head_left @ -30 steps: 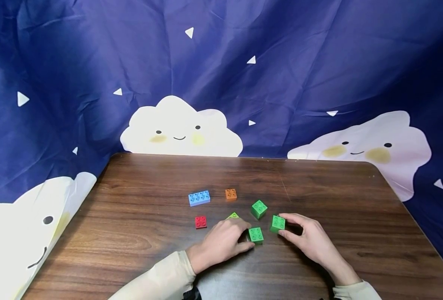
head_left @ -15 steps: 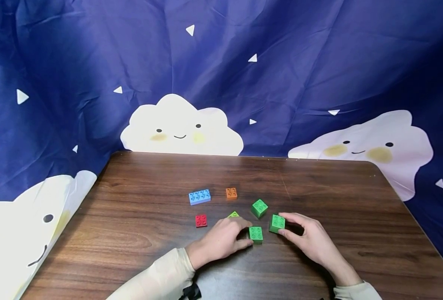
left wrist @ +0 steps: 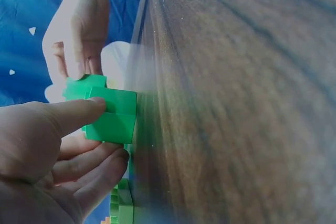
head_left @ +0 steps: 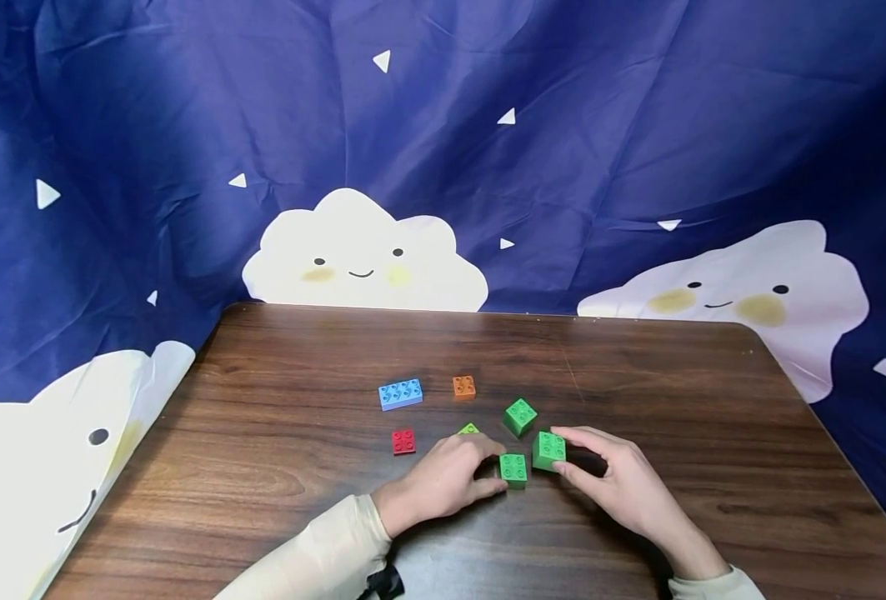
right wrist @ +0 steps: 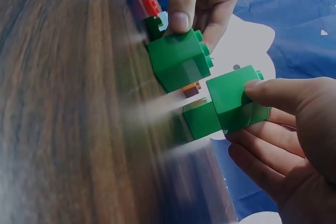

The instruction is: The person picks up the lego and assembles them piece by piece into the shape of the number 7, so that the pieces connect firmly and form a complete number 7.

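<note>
My left hand (head_left: 443,477) pinches a green toy building brick (head_left: 513,471) on the wooden table, its thumb lying on one side in the left wrist view. Just to the right, my right hand (head_left: 619,480) grips a second green brick (head_left: 549,451) between thumb and fingers. A narrow gap parts the two held bricks in the head view. In the right wrist view the second brick (right wrist: 239,100) shows above the table with its studs facing up. Behind both lies a third green brick (head_left: 520,417), turned at an angle. A lime green brick (head_left: 469,429) is mostly hidden by my left hand.
A red brick (head_left: 403,442) lies to the left of my left hand. Farther back are a long blue brick (head_left: 401,394) and a small orange brick (head_left: 463,387). A dark blue cloth (head_left: 533,167) with white clouds hangs behind the table (head_left: 300,358).
My right hand's green brick has shifted slightly left, closer to the brick in my left hand. The left hand and the loose bricks have stayed in place.
</note>
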Available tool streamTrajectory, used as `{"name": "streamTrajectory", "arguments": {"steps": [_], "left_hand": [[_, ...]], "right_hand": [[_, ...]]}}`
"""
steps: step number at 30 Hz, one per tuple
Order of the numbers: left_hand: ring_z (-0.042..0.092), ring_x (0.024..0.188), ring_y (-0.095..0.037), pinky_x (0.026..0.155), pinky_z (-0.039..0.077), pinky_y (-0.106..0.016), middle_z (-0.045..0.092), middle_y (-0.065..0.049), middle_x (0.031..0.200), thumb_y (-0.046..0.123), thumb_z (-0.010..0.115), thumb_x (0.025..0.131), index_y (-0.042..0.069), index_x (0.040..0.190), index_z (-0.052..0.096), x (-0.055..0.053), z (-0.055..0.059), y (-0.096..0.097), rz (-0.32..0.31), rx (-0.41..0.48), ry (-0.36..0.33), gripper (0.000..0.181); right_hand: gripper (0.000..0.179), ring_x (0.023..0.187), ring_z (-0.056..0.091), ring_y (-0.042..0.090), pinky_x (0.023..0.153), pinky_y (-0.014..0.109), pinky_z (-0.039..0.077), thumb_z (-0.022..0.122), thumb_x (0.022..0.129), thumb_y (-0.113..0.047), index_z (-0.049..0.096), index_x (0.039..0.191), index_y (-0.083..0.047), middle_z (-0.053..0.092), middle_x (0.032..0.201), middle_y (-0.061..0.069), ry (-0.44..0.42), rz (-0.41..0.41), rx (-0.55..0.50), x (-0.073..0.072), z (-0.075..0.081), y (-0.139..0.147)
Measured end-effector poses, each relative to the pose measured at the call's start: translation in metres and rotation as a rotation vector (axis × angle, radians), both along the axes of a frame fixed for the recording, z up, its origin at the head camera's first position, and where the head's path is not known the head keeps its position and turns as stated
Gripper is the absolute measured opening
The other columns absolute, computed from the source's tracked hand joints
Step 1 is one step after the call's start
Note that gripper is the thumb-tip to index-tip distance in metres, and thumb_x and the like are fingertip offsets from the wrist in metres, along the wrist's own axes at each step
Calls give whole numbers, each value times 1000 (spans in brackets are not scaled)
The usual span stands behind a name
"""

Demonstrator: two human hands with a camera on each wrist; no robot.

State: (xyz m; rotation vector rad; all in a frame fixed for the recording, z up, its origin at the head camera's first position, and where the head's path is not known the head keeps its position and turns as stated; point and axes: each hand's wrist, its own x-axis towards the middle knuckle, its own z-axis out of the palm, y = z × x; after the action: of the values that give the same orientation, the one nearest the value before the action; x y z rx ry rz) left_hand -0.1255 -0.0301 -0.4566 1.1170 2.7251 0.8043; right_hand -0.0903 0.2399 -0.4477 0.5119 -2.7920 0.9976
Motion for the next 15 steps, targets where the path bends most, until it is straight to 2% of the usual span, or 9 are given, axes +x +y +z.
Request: {"name": "streamTrajectory", "arguments": {"steps": [4, 11, 15], "left_hand": [[71, 107, -6, 91, 60, -24, 79, 3, 114, 27, 81, 99, 13, 123, 78, 0, 0, 0, 3, 6, -11, 29], [72, 108, -7, 91, 60, -25, 79, 2, 115, 28, 82, 98, 12, 125, 77, 0, -1, 0, 2, 2, -12, 31], [71, 105, -7, 89, 59, -23, 79, 1, 114, 28, 82, 98, 11, 125, 77, -1, 0, 0, 2, 7, -28, 32]], "right_hand": [[43, 119, 73, 18, 98, 45, 61, 85, 95, -19, 75, 135, -14, 77, 130, -5, -1, 4, -5, 2, 4, -3], [43, 117, 72, 9, 96, 32, 61, 87, 92, -19, 76, 133, -16, 77, 129, -7, 50, 28, -12, 4, 6, -5], [43, 116, 72, 9, 94, 30, 61, 87, 92, -18, 76, 133, -17, 78, 128, -6, 70, 43, -20, 5, 8, -6]]}}
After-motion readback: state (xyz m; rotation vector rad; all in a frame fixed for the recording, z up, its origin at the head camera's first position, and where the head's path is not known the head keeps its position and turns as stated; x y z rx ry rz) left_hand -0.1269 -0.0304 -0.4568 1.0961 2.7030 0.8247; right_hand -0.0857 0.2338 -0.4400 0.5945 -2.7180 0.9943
